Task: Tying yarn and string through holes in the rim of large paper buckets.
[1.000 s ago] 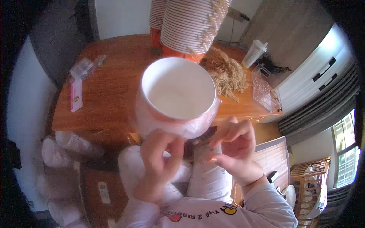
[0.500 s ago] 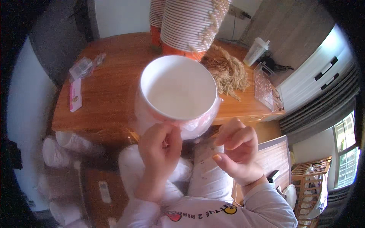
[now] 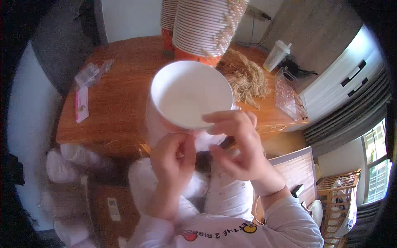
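The wooden bench point(image 3: 120, 95) spreads ahead of me, with tall stacks of paper cups point(image 3: 204, 25) at twelve o'clock and a heap of straw-coloured strands point(image 3: 246, 78) at two. I hold a white paper cup point(image 3: 191, 97) up over the bench's near edge, mouth towards me. My right hand point(image 3: 237, 144), at five o'clock of the cup, has its fingers point(image 3: 223, 118) on the rim. My left hand point(image 3: 171, 159), at six, pinches the cup's thin clear wrap point(image 3: 155, 128), fingers point(image 3: 188, 144) together.

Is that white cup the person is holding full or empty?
Empty. The white cup is tipped toward the camera, and its inside shows only bare white wall and bottom. The left hand and right hand hold it near its lower edge.
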`<state>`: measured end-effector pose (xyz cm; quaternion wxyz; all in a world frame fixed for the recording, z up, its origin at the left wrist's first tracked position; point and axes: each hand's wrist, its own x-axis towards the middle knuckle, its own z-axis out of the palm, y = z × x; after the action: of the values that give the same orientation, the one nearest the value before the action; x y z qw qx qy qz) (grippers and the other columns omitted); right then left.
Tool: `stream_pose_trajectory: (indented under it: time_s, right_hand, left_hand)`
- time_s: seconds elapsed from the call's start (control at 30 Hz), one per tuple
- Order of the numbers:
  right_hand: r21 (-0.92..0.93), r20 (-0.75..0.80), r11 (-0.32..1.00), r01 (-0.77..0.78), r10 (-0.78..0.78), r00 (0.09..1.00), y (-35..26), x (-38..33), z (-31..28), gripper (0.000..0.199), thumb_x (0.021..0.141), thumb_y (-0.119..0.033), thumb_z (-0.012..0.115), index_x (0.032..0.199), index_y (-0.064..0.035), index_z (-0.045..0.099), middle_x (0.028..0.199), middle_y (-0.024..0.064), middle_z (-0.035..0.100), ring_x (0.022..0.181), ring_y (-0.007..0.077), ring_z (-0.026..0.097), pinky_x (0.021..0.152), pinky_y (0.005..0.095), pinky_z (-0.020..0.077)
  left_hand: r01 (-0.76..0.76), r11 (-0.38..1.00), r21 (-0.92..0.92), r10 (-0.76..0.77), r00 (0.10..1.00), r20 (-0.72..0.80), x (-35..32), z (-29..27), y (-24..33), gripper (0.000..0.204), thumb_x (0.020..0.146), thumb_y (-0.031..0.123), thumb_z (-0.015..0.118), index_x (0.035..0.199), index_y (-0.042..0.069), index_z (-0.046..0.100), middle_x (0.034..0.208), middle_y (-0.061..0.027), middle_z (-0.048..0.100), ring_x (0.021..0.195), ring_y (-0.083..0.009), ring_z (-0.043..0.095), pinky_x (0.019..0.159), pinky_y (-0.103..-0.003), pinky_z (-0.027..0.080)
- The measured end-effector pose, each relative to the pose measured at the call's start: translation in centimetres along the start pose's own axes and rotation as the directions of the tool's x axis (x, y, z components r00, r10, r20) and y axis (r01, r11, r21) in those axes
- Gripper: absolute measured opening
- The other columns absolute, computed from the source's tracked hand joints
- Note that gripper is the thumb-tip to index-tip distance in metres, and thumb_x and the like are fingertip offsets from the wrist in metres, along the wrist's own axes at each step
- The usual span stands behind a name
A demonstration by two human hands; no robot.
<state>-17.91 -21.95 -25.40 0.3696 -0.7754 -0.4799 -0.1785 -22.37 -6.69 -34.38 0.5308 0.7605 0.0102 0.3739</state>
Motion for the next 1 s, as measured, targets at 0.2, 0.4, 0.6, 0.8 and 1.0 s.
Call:
stream_pose_trajectory:
  time_s: [0.2, 0.4, 0.6, 0.8, 1.0]
  right_hand:
    - [-0.053, 0.021, 0.998, 0.025, -0.024, 0.999, 0.1, 0.3, 0.3, 0.034, 0.072, 0.001, 0.061, 0.105, -0.0062, 0.060, 0.115, 0.0126, 0.063, 0.103, 0.0271, 0.059, 0.088, 0.0359, 0.0381]
    - [-0.008, 0.004, 0.999, 0.034, -0.033, 0.999, 0.4, 0.2, 0.5, 0.039, 0.069, 0.004, 0.058, 0.107, -0.0064, 0.059, 0.112, 0.0114, 0.063, 0.101, 0.0295, 0.059, 0.087, 0.0371, 0.0414]
    - [-0.106, 0.062, 0.994, 0.031, -0.025, 0.998, 0.0, 0.9, 0.8, 0.041, 0.071, 0.002, 0.059, 0.110, -0.0079, 0.058, 0.106, 0.0079, 0.064, 0.100, 0.0268, 0.061, 0.088, 0.0408, 0.0383]
    - [-0.033, 0.126, 0.999, -0.019, 0.023, 0.992, 0.1, 1.6, 1.5, 0.035, 0.077, -0.005, 0.063, 0.112, -0.0046, 0.056, 0.097, 0.0115, 0.065, 0.094, 0.0327, 0.063, 0.086, 0.0416, 0.0429]
    - [0.052, 0.071, 0.996, -0.072, 0.068, 0.995, 0.6, 1.2, 1.9, 0.034, 0.078, -0.004, 0.063, 0.111, -0.0045, 0.056, 0.098, 0.0120, 0.066, 0.093, 0.0319, 0.063, 0.087, 0.0405, 0.0434]
  left_hand:
    - [-0.043, 0.999, 0.030, 0.043, 0.999, -0.004, 0.2, -0.1, 0.8, 0.005, 0.087, 0.004, 0.064, 0.084, 0.001, 0.066, 0.075, -0.0077, 0.065, 0.061, -0.0139, 0.059, 0.054, -0.027, 0.045]
    - [-0.070, 0.995, 0.077, 0.071, 0.997, -0.002, 0.1, 0.2, 0.1, 0.005, 0.087, 0.005, 0.065, 0.084, 0.001, 0.066, 0.074, -0.0090, 0.064, 0.060, -0.0165, 0.059, 0.053, -0.028, 0.046]
    - [-0.073, 0.994, 0.086, 0.076, 0.997, -0.034, 0.2, 0.3, -0.1, 0.012, 0.084, 0.012, 0.072, 0.078, 0.006, 0.064, 0.066, -0.0076, 0.060, 0.053, -0.0222, 0.057, 0.050, -0.035, 0.043]
    - [-0.029, 0.996, 0.085, 0.030, 0.999, -0.017, 0.4, 0.5, 0.0, 0.013, 0.085, 0.015, 0.072, 0.077, 0.007, 0.065, 0.062, -0.0085, 0.059, 0.051, -0.0233, 0.056, 0.049, -0.036, 0.042]
    - [0.045, 0.999, 0.012, -0.045, 0.999, 0.005, 0.4, 0.6, -0.1, 0.015, 0.084, 0.017, 0.073, 0.077, 0.007, 0.065, 0.063, -0.0091, 0.061, 0.054, -0.0250, 0.060, 0.051, -0.037, 0.044]
